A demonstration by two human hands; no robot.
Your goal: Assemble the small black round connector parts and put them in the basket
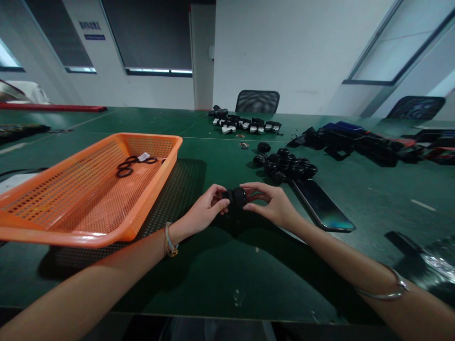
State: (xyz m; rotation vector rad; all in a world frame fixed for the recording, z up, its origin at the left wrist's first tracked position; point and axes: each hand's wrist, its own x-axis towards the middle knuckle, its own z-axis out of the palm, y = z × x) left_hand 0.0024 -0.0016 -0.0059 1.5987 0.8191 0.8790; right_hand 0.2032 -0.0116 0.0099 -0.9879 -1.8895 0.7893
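Note:
Both of my hands meet over the middle of the green table [220,265] around one small black round fitting [236,196]. My left hand [206,208] pinches its left end with thumb and fingers closed. My right hand [270,203] grips its right end, fingers curled over the top. A pile of several similar black fittings [286,166] lies just beyond my right hand. To the left stands an orange perforated basket [88,227] with a few black rings [125,169] and a small white tag inside.
A dark phone [322,204] lies face up right of my right hand. Black and white parts [245,125] sit in a row farther back. Dark tools and boxes [362,142] crowd the right side. Two mesh chairs [257,100] stand behind the table.

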